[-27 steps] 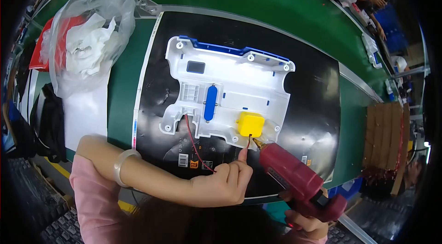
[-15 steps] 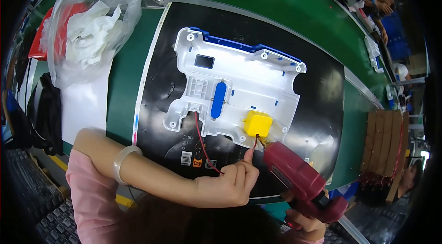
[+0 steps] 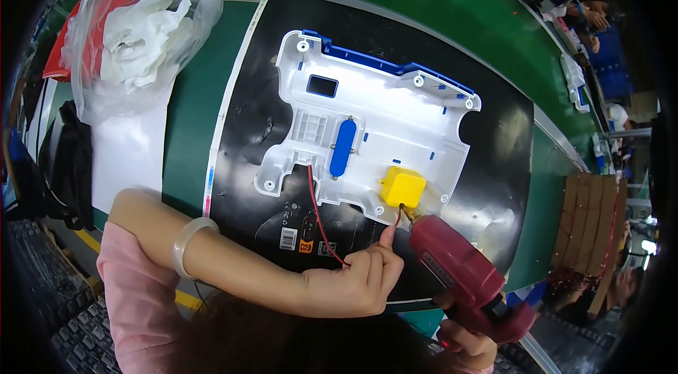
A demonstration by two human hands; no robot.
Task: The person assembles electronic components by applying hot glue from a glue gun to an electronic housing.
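Where I look down through the head view, the yellow block (image 3: 404, 187) sits in the near right corner of the white shell (image 3: 378, 102), just ahead of my left hand (image 3: 357, 278) and slightly to its right. From my right hand (image 3: 466, 342) it lies farther off, ahead and to the left, so the left is nearer. The long axis of the dark red glue gun (image 3: 459, 261) slants from lower right to upper left, its nozzle (image 3: 415, 219) close by the block's near edge, where a wire comes out; I cannot tell whether they touch. My left fingers are curled closed around the red wire (image 3: 316, 213), one digit pointing up at the block, the forearm crossing from the left with the elbow bent. My right fingers wrap the gun's handle, partly hidden, low at the right.
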